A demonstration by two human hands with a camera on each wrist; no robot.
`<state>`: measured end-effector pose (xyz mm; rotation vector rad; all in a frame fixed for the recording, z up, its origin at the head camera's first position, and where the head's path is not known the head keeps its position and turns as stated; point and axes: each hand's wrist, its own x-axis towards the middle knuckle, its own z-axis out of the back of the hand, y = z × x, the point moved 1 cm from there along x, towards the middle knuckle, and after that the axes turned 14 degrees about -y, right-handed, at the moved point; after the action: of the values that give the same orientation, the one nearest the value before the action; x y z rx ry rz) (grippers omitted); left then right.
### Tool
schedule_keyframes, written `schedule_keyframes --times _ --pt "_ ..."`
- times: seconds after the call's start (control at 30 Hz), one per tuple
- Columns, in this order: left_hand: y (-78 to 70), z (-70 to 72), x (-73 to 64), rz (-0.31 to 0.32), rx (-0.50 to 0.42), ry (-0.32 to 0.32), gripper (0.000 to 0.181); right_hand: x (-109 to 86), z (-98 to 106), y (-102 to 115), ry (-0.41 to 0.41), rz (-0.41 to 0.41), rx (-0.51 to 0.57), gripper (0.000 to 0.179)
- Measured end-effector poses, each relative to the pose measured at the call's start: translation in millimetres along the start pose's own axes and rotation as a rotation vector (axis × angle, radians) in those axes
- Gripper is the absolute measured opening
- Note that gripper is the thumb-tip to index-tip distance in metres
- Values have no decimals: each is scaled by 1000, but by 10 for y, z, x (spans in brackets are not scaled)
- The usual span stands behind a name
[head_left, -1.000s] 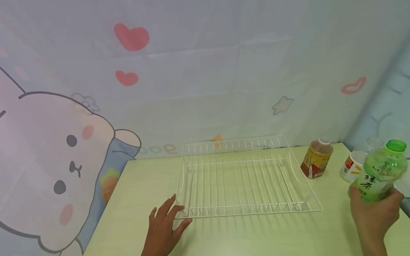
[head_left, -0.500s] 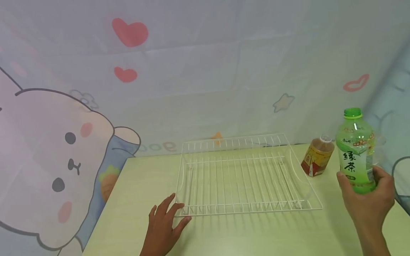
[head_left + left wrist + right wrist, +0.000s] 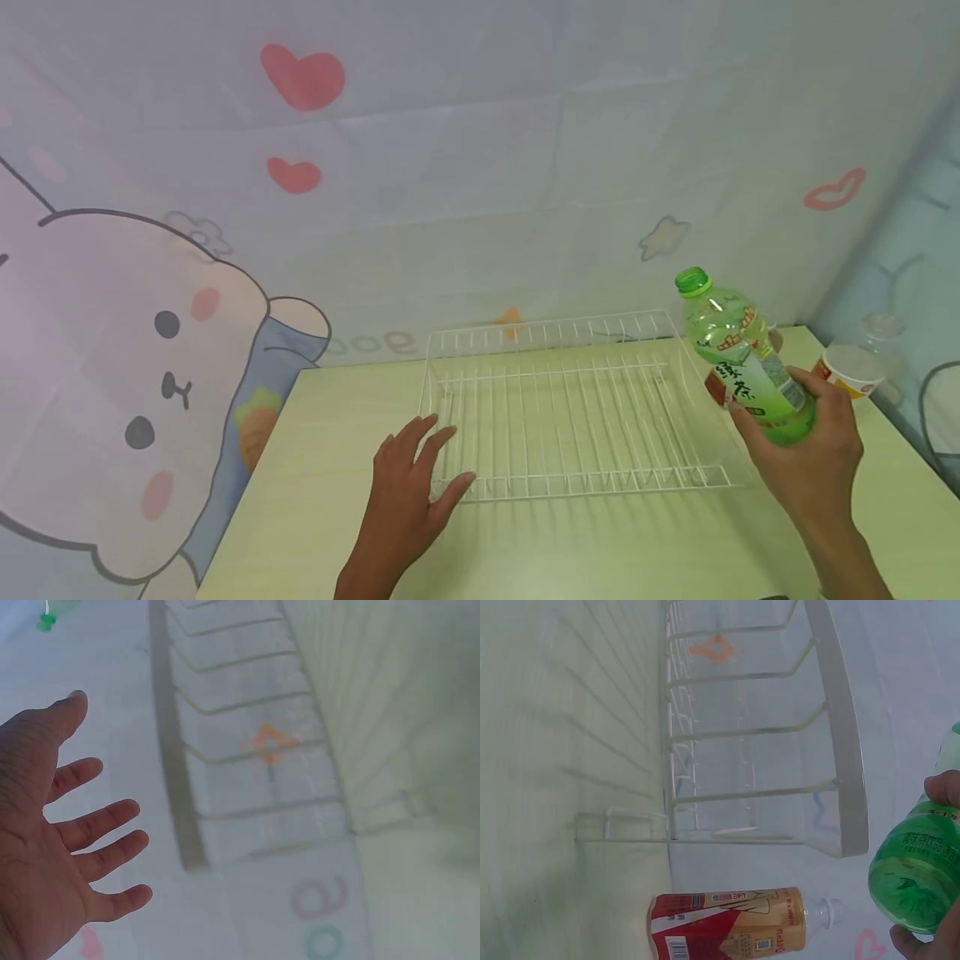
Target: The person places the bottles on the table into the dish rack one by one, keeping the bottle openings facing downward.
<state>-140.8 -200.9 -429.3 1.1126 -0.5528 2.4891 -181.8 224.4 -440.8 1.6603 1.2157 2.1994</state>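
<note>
My right hand (image 3: 813, 446) grips a green plastic tea bottle (image 3: 750, 367) round its lower part, tilted with its green cap toward the upper left. In the right wrist view the green base of the bottle (image 3: 915, 877) shows between thumb and fingers. A white wire dish rack (image 3: 555, 492) stands on the table. My left hand (image 3: 412, 483) is spread over the rack's near left corner, fingers apart. From the left wrist view, the left hand (image 3: 67, 840) has its fingers loosely extended and nothing in them.
Behind the held bottle stands a red and yellow drink bottle (image 3: 727, 922), mostly hidden in the head view. Farther right are a white tub (image 3: 851, 367) and a clear bottle (image 3: 885, 333). A cartoon-printed curtain (image 3: 480, 208) hangs behind the table (image 3: 315, 467).
My right hand has lifted the tea bottle and carried it left toward the rack, now tilting it left. My left hand has shifted slightly right and up over the rack's corner.
</note>
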Motion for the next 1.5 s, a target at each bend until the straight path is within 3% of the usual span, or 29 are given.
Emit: schedule_keyframes --times 0.17,0.27,0.43,0.63,0.9,1.13,1.3,1.5 --pt "-208 -73 310 -133 3 1 60 -16 -86 28 22 107 81 73" --pt "-331 -128 412 -185 -5 -9 65 -30 -123 81 61 167 140 72" --pt "-447 -224 464 -176 -12 -25 78 -44 -208 221 127 308 161 81" --pt "-501 -236 494 -101 -57 -26 96 -83 -320 404 198 485 204 70" --pt "-499 -216 532 -223 -72 -82 98 -172 -461 591 247 634 259 56" --pt "-483 -197 527 -282 -52 -77 89 -219 -527 724 310 716 256 50" --pt "-481 -193 522 -286 -49 -89 83 -228 -543 791 350 755 255 47" --pt "-467 -165 514 -267 -60 -102 73 -232 -568 818 290 727 284 50"
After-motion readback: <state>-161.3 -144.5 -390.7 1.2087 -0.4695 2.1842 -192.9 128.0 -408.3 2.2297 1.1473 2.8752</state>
